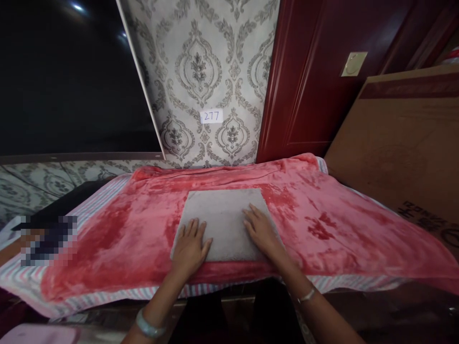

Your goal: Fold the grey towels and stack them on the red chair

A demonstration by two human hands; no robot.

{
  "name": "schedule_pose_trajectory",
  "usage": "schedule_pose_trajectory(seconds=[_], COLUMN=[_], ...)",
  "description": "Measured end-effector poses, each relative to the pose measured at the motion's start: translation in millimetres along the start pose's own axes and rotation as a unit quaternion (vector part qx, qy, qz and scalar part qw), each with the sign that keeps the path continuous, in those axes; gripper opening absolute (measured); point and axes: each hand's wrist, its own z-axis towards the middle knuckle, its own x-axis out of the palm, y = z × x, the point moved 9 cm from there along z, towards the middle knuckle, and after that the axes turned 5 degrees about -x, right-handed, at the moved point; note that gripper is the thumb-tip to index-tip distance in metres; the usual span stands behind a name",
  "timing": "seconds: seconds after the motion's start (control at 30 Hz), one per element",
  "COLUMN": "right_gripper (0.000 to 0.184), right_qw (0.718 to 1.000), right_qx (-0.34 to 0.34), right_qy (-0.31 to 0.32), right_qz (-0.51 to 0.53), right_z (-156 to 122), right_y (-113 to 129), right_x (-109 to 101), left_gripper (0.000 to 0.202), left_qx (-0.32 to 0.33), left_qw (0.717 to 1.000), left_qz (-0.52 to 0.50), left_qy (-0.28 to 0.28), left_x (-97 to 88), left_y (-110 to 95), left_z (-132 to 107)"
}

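Note:
A grey cloth (225,215), roughly square and laid flat, rests on a red plush blanket (125,234). My left hand (191,246) lies on the cloth's left side near its front corner, fingers stretched out and a little spread. On the right side of the cloth, my right hand (260,229) is also open, its fingers pointing up and left across the surface. Neither hand grips anything. A bangle circles my left wrist, and a band is on the right one.
Beneath the blanket a striped cloth (96,294) shows along the edges. A large dark screen (71,81) stands at the back left. To the right leans a big cardboard box (401,143). A paper label (211,116) reading 277 is on the patterned wall.

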Motion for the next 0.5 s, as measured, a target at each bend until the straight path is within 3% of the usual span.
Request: schedule_pose_trajectory(seconds=[0.1,0.2,0.5], right_gripper=[0.048,0.05,0.049], right_qw=[0.989,0.978,0.979], right_qx=[0.008,0.013,0.008], right_qy=[0.079,0.103,0.086], right_qz=[-0.128,-0.183,-0.186], right_z=[-25.2,-30.8,-26.7], right_y=[6.3,10.7,10.3], right_x=[4.6,5.9,5.7], left_gripper=[0.058,0.057,0.054], left_qx=[-0.022,-0.018,-0.002], left_qw=[0.999,0.996,0.992], left_qz=[-0.014,-0.042,-0.069], left_qy=[-0.036,-0.071,-0.105], left_x=[2.1,5.9,10.4], left_y=[29.2,43.0,45.8], left_z=[-7.6,-12.1,-14.5])
